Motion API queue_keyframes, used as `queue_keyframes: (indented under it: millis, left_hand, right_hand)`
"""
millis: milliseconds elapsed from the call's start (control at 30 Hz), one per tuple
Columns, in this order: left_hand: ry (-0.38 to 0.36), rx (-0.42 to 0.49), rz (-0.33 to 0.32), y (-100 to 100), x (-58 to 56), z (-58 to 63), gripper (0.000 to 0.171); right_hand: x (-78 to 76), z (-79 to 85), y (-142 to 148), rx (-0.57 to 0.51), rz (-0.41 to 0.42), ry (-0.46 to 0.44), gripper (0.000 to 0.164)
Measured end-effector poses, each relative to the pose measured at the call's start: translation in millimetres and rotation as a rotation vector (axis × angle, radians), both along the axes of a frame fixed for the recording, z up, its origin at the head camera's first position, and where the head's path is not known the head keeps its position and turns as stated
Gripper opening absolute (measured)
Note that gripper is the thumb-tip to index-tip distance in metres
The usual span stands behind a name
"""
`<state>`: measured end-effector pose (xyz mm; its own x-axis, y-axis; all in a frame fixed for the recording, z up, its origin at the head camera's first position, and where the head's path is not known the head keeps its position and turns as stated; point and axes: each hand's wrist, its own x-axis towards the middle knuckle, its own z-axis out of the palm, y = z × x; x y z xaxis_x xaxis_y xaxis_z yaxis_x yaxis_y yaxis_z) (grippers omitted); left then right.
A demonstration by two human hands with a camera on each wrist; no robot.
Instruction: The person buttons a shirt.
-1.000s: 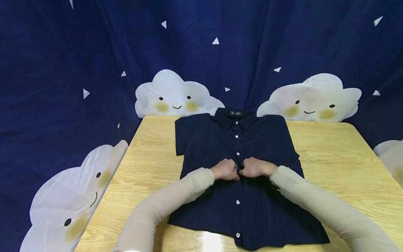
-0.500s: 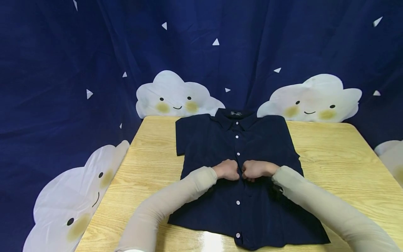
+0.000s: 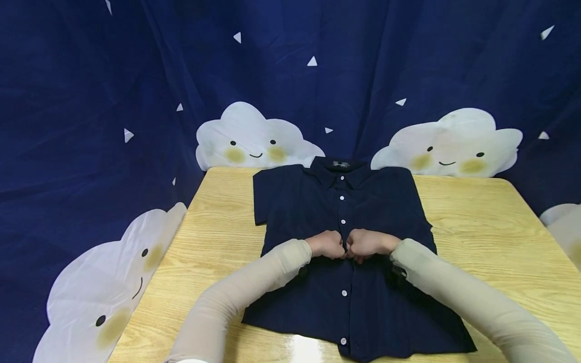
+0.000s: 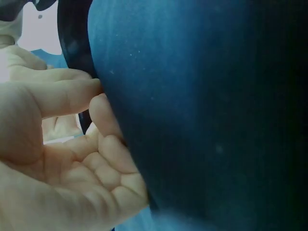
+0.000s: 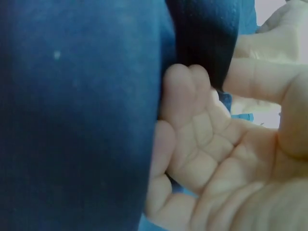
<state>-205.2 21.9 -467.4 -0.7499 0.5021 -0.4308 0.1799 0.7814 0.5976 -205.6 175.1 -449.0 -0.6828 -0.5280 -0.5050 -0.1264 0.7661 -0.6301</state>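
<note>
A dark navy short-sleeved shirt [image 3: 295, 206] lies front up, its collar [image 3: 340, 174] at the far side. White buttons run down its front, one [image 3: 343, 222] just beyond the hands and another [image 3: 344, 293] nearer me. At mid-front, my left hand [image 3: 328, 244] pinches the edge of the button placket between thumb and fingers. Facing it, my right hand [image 3: 367, 243] pinches the placket's other side, knuckles close to the left hand's. In the left wrist view the thumb and curled fingers [image 4: 113, 115] meet at dark cloth. The right wrist view has cloth [image 5: 202, 43] between thumb and fingers.
The shirt lies on a wood-grain table [image 3: 218, 212] with rounded far corners. Behind hangs a dark blue curtain [image 3: 281, 60] with white clouds and triangles. The shirt's hem [image 3: 290, 330] lies near the table's front, beside a bright reflection.
The hands parted slightly, then came together again, the right one shifting left. The placket's edge below them now shows as a clearer fold. The shirt otherwise lies as before.
</note>
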Motion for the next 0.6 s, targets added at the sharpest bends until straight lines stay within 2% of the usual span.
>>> queue_keyframes:
  millis: [167,267,400,600]
  left_hand:
    - [-0.094,0.060,0.052,-1.8,-1.7,4.1,0.030]
    - [-0.103,0.075,0.047,-1.7,-1.5,4.8,0.027]
    - [-0.093,0.074,0.040,0.2,-0.2,3.3,0.029]
    - [-0.144,0.131,0.056,-1.3,-0.2,4.6,0.026]
  right_hand:
    - [-3.0,-1.7,-0.9,0.000,0.052,0.017,0.018]
    - [-4.3,-2.1,0.7,-0.022,0.066,-0.016,0.020]
    - [-5.9,-3.3,4.1,-0.058,0.043,-0.057,0.018]
    - [-6.0,-4.5,3.6,-0.093,0.001,-0.077,0.022]
